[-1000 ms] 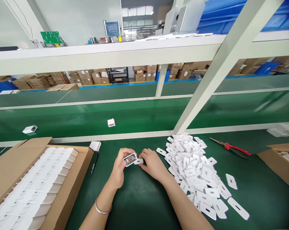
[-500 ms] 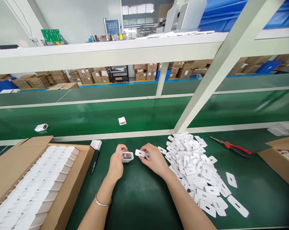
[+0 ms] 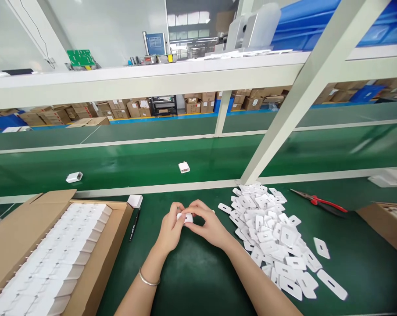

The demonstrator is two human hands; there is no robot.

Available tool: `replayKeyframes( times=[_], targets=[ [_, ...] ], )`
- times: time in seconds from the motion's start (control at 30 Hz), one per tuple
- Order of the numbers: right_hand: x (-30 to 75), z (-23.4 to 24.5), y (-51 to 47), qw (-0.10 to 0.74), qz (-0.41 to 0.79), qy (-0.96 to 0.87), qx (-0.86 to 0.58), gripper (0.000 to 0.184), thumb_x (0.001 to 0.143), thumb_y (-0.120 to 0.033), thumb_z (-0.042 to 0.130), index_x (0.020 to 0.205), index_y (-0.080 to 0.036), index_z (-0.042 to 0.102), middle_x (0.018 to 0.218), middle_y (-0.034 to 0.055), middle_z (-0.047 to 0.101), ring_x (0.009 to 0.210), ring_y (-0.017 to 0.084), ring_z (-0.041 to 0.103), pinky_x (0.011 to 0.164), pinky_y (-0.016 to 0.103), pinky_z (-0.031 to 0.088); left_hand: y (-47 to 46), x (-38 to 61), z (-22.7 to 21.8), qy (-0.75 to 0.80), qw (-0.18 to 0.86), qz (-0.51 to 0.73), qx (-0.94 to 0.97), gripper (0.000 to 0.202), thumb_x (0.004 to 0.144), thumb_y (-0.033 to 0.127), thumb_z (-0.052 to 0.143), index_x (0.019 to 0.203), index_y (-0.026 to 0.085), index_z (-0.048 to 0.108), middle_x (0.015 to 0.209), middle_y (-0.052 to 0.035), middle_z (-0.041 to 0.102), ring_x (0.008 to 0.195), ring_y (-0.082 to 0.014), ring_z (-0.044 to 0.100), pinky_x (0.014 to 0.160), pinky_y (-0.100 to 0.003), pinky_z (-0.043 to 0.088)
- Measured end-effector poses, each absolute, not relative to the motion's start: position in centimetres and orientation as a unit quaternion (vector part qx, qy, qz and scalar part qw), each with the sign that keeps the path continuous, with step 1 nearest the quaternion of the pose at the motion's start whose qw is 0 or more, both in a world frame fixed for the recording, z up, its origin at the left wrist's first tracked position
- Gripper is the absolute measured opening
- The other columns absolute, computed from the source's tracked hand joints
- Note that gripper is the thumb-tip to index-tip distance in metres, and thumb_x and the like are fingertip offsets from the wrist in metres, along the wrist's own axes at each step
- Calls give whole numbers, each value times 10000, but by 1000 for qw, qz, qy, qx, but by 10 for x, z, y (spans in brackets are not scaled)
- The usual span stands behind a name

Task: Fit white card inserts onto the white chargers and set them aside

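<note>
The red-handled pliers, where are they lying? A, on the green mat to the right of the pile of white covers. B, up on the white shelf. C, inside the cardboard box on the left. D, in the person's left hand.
A: the red-handled pliers lie on the green mat, right of the pile of white covers.

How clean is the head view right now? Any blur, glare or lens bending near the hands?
Head view: even, bright light with soft shadows; the left hand and right hand look sharp around the small white part; the pile of white covers smears toward the lower right; the shelf beam bows from wide-angle distortion; faint sheen on the green mat.
</note>
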State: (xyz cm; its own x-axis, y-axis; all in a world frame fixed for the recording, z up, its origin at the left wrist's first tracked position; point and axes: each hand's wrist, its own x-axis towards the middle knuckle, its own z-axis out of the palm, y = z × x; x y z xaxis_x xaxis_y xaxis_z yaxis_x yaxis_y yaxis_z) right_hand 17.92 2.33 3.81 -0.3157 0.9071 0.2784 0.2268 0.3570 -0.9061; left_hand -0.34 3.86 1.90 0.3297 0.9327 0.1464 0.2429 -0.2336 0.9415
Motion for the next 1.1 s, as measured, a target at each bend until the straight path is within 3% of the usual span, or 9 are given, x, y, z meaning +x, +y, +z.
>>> replayKeyframes(
  times=[0.17,0.27,0.33,0.43,0.57,0.8,0.9,1.0,1.1],
  targets=[
    [179,36,72,356,316,-731,-489,268,911,-336,688,1174,-334,737,1234,41,626,1148,215,621,966,346,516,50,-8,2,467,440,421,641,137,982,358,470,1037,241,516,879,24,671,768,-172,594,741,-285,425],
    [182,28,135,332,245,-683,-603,411,990,-362,531,1384,-291,623,1421,122,527,1364,286,480,1107,462,408,61,-10,-9,493,441,429,616,138,961,373,500,986,240,528,820,34,636,731,-168,577,713,-276,420],
    [187,25,176,288,220,-662,-656,536,940,-418,619,1453,-269,575,1510,171,443,1433,376,390,1147,552,323,68,-11,-13,498,441,434,608,148,960,379,492,967,237,532,791,29,628,721,-175,590,694,-276,433],
    [194,26,216,218,199,-663,-688,547,903,-501,669,1385,-245,645,1475,204,480,1386,432,426,1111,571,325,75,-10,-16,495,442,450,597,180,951,405,494,948,233,548,776,16,636,711,-187,616,676,-282,464],
    [193,31,217,182,173,-685,-684,428,952,-462,612,1300,-230,704,1307,205,585,1301,400,485,1085,532,335,80,-10,-18,479,454,479,579,216,939,438,503,942,232,567,786,5,650,706,-195,630,678,-293,495],
    [174,24,132,217,244,-733,-597,342,853,-380,744,1186,-301,760,1273,117,626,1298,339,519,1118,472,356,80,-11,-21,439,484,525,545,209,966,421,451,985,230,533,844,-6,655,788,-203,637,743,-299,490],
    [169,25,93,294,284,-705,-579,358,941,-471,619,1228,-278,714,1392,118,573,1377,321,470,1157,485,338,74,-12,-17,421,477,536,555,219,978,426,448,994,227,537,859,-9,648,797,-202,622,741,-294,469],
    [161,25,63,357,355,-661,-556,497,1050,-575,322,1194,-239,659,1186,107,664,1113,259,649,960,433,523,66,-12,-12,400,466,536,579,257,981,460,482,1014,219,563,872,-13,646,789,-198,602,745,-298,457],
    [152,19,45,388,434,-625,-520,518,1022,-659,347,1174,-232,598,924,51,687,859,228,701,741,376,587,58,-10,-8,379,448,525,616,302,984,491,498,1057,209,579,938,-40,669,846,-219,624,791,-322,471]
  ],
)
